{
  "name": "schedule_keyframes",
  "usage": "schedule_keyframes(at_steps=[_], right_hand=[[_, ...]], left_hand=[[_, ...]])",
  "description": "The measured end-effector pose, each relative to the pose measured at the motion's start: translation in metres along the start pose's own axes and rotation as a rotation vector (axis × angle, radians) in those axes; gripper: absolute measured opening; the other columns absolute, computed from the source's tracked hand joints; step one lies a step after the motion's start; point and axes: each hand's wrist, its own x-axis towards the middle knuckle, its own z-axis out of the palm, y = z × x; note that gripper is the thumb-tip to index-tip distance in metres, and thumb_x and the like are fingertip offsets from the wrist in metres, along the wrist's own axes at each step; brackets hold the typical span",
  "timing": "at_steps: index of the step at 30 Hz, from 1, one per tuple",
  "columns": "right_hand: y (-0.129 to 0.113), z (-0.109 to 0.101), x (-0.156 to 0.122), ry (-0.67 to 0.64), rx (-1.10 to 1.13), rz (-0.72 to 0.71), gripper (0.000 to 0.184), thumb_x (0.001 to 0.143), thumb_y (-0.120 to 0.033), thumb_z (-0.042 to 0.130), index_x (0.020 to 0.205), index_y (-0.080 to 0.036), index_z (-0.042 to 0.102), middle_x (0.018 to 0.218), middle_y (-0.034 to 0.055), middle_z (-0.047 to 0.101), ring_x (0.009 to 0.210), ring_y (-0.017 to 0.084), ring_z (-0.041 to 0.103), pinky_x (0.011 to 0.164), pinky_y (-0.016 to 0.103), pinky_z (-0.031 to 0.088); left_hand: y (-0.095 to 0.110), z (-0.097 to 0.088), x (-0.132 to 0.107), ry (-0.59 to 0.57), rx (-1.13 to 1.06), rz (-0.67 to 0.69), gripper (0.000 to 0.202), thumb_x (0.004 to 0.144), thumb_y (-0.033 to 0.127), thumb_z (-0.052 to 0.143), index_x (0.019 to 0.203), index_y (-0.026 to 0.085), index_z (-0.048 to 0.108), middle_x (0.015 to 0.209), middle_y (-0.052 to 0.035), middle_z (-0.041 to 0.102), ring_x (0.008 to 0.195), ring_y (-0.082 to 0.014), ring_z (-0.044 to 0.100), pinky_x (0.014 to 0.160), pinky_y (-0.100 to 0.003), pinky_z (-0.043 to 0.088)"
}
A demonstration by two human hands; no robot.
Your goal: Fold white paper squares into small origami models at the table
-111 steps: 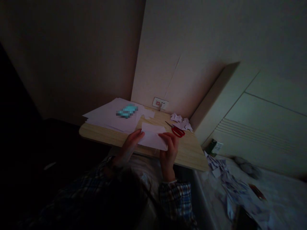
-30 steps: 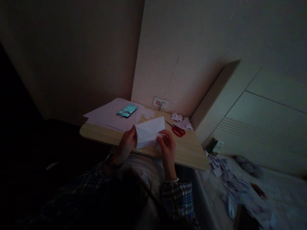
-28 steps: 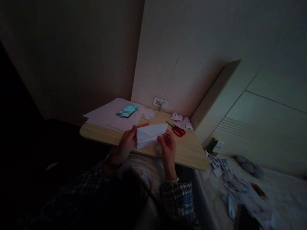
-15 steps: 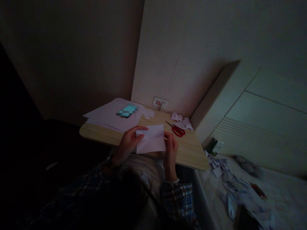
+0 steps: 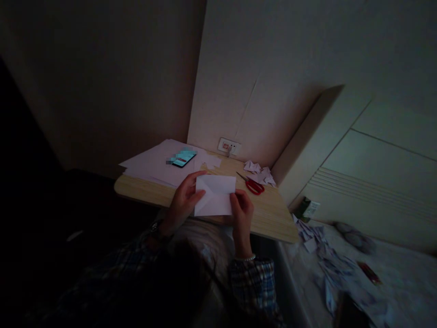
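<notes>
A square sheet of white paper (image 5: 218, 200) with faint crease lines is held up between both hands, just over the table's near edge. My left hand (image 5: 186, 198) grips its left side, thumb on the front face and fingers behind. At the right edge, my right hand (image 5: 242, 207) pinches the sheet with the thumb in front. Beyond the right hand lies a pair of scissors (image 5: 253, 186) with red handles. Folded paper pieces (image 5: 259, 172) are heaped behind the scissors.
A stack of large white paper (image 5: 146, 164) covers the left of the wooden table (image 5: 273, 218), with a lit phone (image 5: 184, 158) on it. Cut scraps (image 5: 211, 161) lie beside the stack. A wall socket (image 5: 229, 146) is behind. Many paper pieces (image 5: 321, 246) are strewn across the bed (image 5: 403, 291).
The paper has tilted slightly, and its creases show more clearly. My right thumb has come round onto the front of the sheet's right edge. Both hands keep their hold.
</notes>
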Motion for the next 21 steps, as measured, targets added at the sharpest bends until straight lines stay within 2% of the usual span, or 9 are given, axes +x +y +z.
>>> schedule_keyframes(at_steps=[3,5,9,13,17,21], right_hand=[[-0.001,-0.001,-0.001,0.046,0.010,-0.017,0.017,0.077,-0.034,0.059,0.082,-0.018,0.060,0.078,-0.0007,0.062,0.075,0.015,0.055,0.069,0.026,0.041],[-0.002,-0.002,-0.001,0.084,0.011,-0.033,0.017,0.077,-0.034,0.059,0.083,-0.018,0.060,0.078,-0.0010,0.062,0.075,0.015,0.054,0.069,0.026,0.041],[-0.003,-0.002,-0.002,0.154,-0.044,-0.092,0.017,0.082,-0.035,0.053,0.086,-0.019,0.058,0.082,-0.0003,0.060,0.078,0.015,0.054,0.072,0.027,0.041],[-0.006,-0.001,-0.003,0.188,0.006,-0.121,0.016,0.084,-0.034,0.049,0.093,-0.023,0.055,0.088,0.0001,0.059,0.083,0.015,0.055,0.074,0.027,0.041],[-0.008,-0.001,-0.004,0.151,0.022,-0.169,0.019,0.083,-0.034,0.051,0.097,-0.022,0.056,0.095,0.0023,0.059,0.092,0.017,0.056,0.082,0.030,0.043],[-0.006,0.001,-0.006,0.050,0.005,-0.170,0.021,0.083,-0.034,0.052,0.099,-0.021,0.058,0.099,0.0032,0.061,0.098,0.017,0.055,0.087,0.031,0.042]], left_hand=[[0.002,-0.002,0.000,0.056,0.081,-0.031,0.027,0.075,0.028,0.063,0.099,0.016,0.064,0.108,-0.0072,0.068,0.099,-0.0212,0.063,0.088,-0.030,0.048],[0.005,-0.002,-0.001,0.048,0.129,-0.049,0.022,0.077,0.032,0.061,0.089,0.016,0.069,0.101,-0.0063,0.071,0.100,-0.0222,0.062,0.091,-0.030,0.046],[0.006,-0.002,-0.002,-0.003,0.112,-0.046,0.027,0.079,0.030,0.053,0.094,0.017,0.071,0.106,-0.0057,0.071,0.108,-0.0239,0.059,0.098,-0.033,0.043],[0.006,-0.002,-0.004,0.002,0.046,-0.068,0.033,0.074,0.023,0.053,0.100,0.015,0.070,0.115,-0.0071,0.067,0.112,-0.0256,0.057,0.097,-0.033,0.044],[0.011,0.000,-0.006,-0.016,0.016,-0.096,0.036,0.071,0.023,0.057,0.104,0.014,0.067,0.121,-0.0092,0.063,0.116,-0.0268,0.055,0.097,-0.034,0.045],[0.011,0.001,-0.004,0.022,0.048,-0.065,0.029,0.075,0.030,0.059,0.098,0.014,0.068,0.114,-0.0084,0.066,0.113,-0.0248,0.057,0.099,-0.033,0.042]])
